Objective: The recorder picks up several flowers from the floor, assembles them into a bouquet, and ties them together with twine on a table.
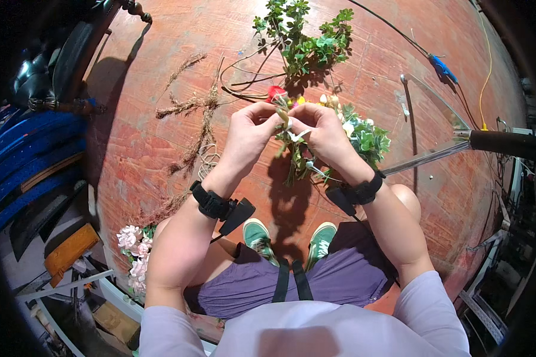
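Observation:
In front of me, above the floor, my left hand [249, 135] and my right hand [327, 132] are raised close together, fingertips nearly meeting. Both are closed in a pinch on a flower stem with a pale green, bud-like part [282, 115]. A narrow white piece [299, 136], petal or ribbon, sticks out between them; which one I cannot tell. Just beyond the fingers show a red flower [276, 93] and a yellow bloom [301, 100], partly hidden by my hands. Green stems [293, 168] hang below. White-edged leaves [372, 141] with white blooms are beside my right hand.
Leafy green sprigs [315, 50] lie at the far middle of the reddish floor [155, 146]. Dried brown stalks [207, 104] are spread to the left, pink flowers [138, 256] near left. A metal frame [429, 156] stands right, with a blue-handled tool [443, 69] and cables beyond.

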A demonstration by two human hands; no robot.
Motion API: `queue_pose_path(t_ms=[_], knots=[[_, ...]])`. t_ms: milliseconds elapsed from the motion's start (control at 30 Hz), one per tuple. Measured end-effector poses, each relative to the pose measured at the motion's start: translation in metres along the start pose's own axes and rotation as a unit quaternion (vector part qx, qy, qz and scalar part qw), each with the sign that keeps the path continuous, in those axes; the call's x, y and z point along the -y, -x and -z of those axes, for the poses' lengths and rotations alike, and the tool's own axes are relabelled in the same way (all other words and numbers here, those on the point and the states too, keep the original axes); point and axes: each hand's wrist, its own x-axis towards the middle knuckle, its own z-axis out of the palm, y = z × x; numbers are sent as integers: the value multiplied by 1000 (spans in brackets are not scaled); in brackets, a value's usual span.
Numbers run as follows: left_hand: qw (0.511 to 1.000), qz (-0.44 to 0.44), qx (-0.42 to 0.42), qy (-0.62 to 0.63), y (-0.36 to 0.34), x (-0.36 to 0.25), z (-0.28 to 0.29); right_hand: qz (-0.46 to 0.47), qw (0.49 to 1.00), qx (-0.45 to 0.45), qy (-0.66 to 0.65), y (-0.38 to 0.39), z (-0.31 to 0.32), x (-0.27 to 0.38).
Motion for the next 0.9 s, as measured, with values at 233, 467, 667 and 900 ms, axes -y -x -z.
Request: queue_pose_path(t_ms=[233,467,667,900], knots=[[998,-13,17,-67,-1,3,3,-3,999,16,32,-1,3,-6],[996,-23,-40,78,3,10,-11,27,999,-19,2,-2,-3,0],[993,19,-61,103,5,4,-11,56,997,-48,-16,2,-10,3],[994,74,-48,67,3,-3,-3,99,984,-85,118,7,-7,5]])
